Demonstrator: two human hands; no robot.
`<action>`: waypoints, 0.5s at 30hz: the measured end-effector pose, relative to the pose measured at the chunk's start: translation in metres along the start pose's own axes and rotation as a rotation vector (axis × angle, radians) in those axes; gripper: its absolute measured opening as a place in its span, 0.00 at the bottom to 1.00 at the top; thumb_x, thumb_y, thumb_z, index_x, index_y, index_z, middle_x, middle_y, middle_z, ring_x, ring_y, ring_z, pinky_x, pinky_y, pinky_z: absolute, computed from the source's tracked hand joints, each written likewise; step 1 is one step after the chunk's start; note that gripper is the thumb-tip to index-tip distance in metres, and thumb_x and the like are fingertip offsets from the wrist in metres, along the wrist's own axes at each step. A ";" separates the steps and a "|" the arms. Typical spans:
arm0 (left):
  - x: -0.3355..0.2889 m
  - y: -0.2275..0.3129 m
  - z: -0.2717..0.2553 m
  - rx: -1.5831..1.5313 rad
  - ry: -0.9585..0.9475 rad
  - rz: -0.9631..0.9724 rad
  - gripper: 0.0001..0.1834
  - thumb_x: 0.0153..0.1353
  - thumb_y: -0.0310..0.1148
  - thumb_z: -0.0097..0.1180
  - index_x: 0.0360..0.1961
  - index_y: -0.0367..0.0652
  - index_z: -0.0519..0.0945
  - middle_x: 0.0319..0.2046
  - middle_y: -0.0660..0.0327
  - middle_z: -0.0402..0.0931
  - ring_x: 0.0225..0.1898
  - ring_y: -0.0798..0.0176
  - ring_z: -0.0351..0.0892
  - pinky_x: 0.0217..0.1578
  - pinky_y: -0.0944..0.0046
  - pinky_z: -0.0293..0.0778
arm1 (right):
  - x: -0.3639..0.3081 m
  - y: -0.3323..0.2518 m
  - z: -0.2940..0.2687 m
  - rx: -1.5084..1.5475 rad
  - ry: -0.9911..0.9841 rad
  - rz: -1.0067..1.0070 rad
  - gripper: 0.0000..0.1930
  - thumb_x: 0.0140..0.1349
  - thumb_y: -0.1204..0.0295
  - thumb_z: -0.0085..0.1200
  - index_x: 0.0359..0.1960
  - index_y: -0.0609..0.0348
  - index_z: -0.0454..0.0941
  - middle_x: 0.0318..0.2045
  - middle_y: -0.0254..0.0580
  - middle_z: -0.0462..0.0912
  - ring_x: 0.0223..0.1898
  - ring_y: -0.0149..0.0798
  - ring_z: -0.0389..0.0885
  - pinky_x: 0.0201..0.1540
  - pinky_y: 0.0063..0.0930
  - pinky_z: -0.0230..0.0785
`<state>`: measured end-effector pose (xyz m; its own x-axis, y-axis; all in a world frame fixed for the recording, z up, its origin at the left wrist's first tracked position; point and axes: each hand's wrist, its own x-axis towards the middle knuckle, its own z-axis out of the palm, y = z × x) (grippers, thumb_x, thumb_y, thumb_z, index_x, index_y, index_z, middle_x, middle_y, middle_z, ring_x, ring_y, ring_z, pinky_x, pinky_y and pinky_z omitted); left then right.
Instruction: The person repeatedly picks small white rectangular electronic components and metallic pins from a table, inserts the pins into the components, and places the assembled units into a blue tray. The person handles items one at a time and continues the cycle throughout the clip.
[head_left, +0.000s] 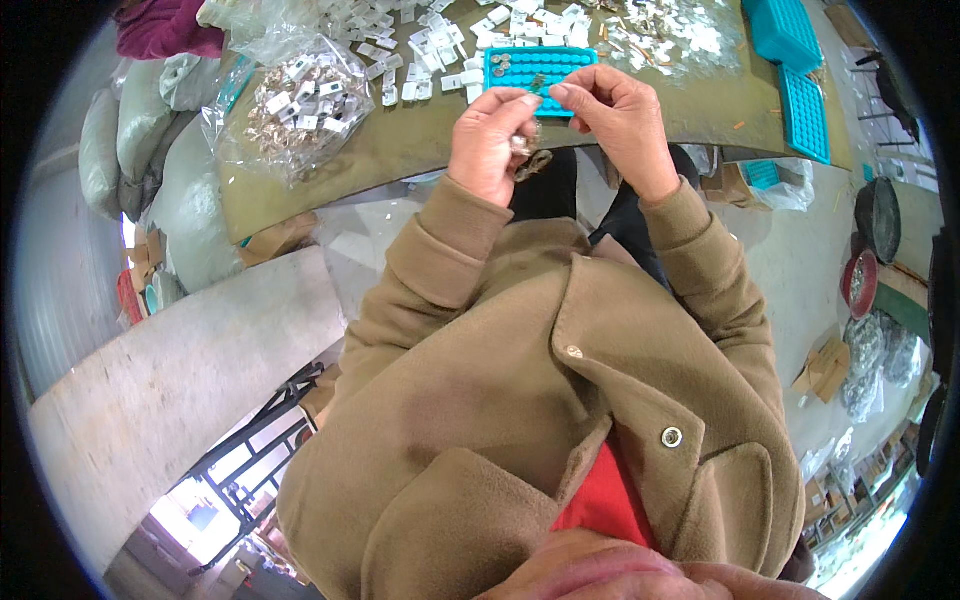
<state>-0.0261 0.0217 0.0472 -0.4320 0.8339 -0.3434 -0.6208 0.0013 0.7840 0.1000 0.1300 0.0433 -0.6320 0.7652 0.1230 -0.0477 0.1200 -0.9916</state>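
Over the near edge of the table, both my hands meet in front of a blue tray [541,60] with rows of round pockets. My left hand [485,145] is closed, with a few small shiny metal pieces [522,146] showing under its curled fingers. My right hand [628,118] pinches thumb against forefinger close to the left fingertips. What lies in that pinch is too small to name. A tiny greenish piece [538,82] shows just beyond the fingertips. Several small round metal pieces [500,64] sit in the tray's left pockets.
White plastic parts [430,55] are strewn behind the tray. A clear bag [310,100] of white and coppery parts lies left. Loose metal pieces [665,30] spread at the back right. More blue trays [805,115] lie at the right edge. Filled sacks [140,130] stand left of the table.
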 end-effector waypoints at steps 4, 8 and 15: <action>-0.004 -0.023 0.010 0.275 0.032 0.306 0.02 0.60 0.24 0.59 0.34 0.39 0.78 0.26 0.67 0.76 0.22 0.77 0.71 0.20 0.76 0.66 | -0.010 0.006 0.002 0.461 -0.049 0.275 0.06 0.60 0.71 0.61 0.35 0.60 0.80 0.26 0.26 0.79 0.25 0.20 0.71 0.28 0.14 0.64; -0.007 -0.021 0.006 0.507 -0.019 0.424 0.02 0.60 0.24 0.59 0.33 0.39 0.78 0.27 0.67 0.77 0.25 0.79 0.70 0.23 0.76 0.66 | -0.015 0.009 0.002 0.672 -0.089 0.368 0.04 0.60 0.73 0.60 0.35 0.58 0.80 0.28 0.27 0.78 0.26 0.20 0.71 0.30 0.13 0.64; -0.013 -0.011 0.001 0.282 0.025 0.071 0.04 0.58 0.25 0.60 0.33 0.40 0.78 0.25 0.69 0.76 0.22 0.80 0.68 0.22 0.78 0.64 | -0.024 0.017 0.008 0.681 -0.064 0.418 0.04 0.61 0.75 0.59 0.35 0.58 0.79 0.28 0.28 0.77 0.26 0.21 0.72 0.30 0.14 0.66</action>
<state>-0.0133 0.0109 0.0438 -0.4856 0.8237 -0.2926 -0.3834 0.1001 0.9182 0.1077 0.1086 0.0234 -0.7440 0.6211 -0.2461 -0.2454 -0.5967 -0.7640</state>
